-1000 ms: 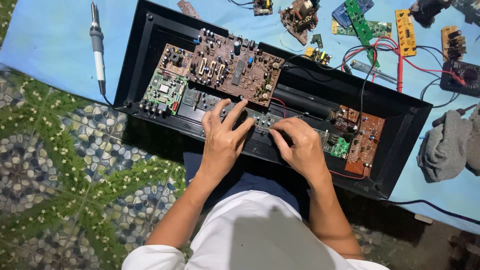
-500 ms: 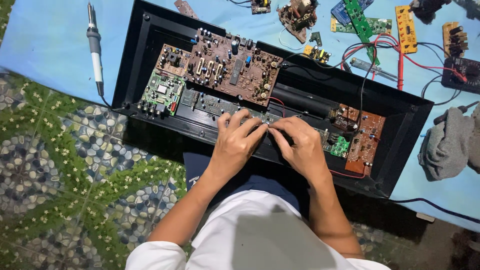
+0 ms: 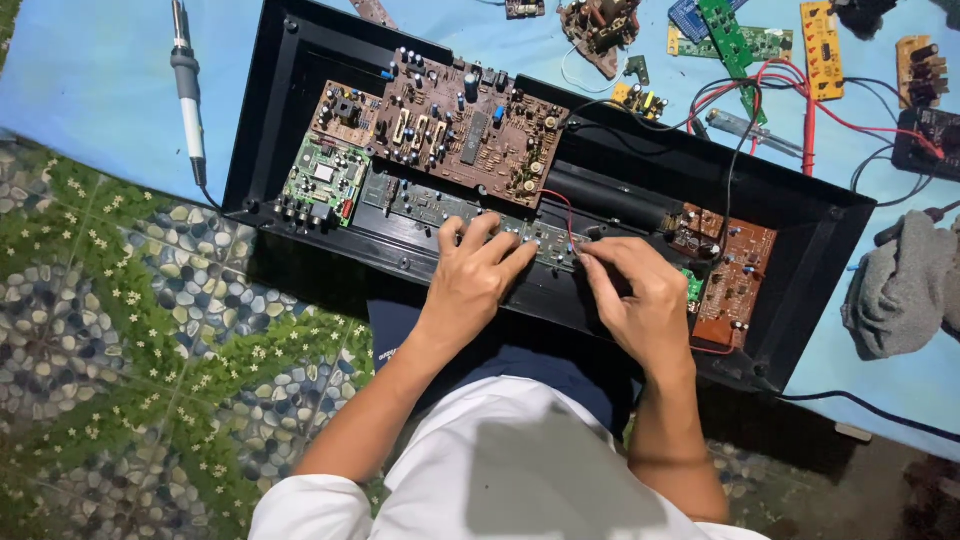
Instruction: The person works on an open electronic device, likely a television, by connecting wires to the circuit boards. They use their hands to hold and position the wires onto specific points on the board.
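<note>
The left hand (image 3: 472, 283) lies palm down, fingers spread, its tips pressing on the narrow green control board (image 3: 440, 208) that runs along the near wall of the black chassis (image 3: 800, 290); it grips nothing; the right hand (image 3: 640, 295) sits just beside it, thumb and forefinger pinched together at the same strip's right end, though what they pinch is too small to tell; a thin red wire (image 3: 560, 205) curves down to that spot. The strip is long, slim and studded with small parts, set edge-on inside the open case, directly under both hands. Behind it lies a large brown main board (image 3: 450, 125) crowded with capacitors and a dark chip; a small green board (image 3: 322, 180) sits at the case's left end, an orange-brown board (image 3: 735, 275) at its right. Beyond the case, on the blue mat (image 3: 80, 70), rest a soldering iron (image 3: 185, 85), loose circuit boards (image 3: 735, 35) with red leads, and a grey cloth (image 3: 905, 285).
</note>
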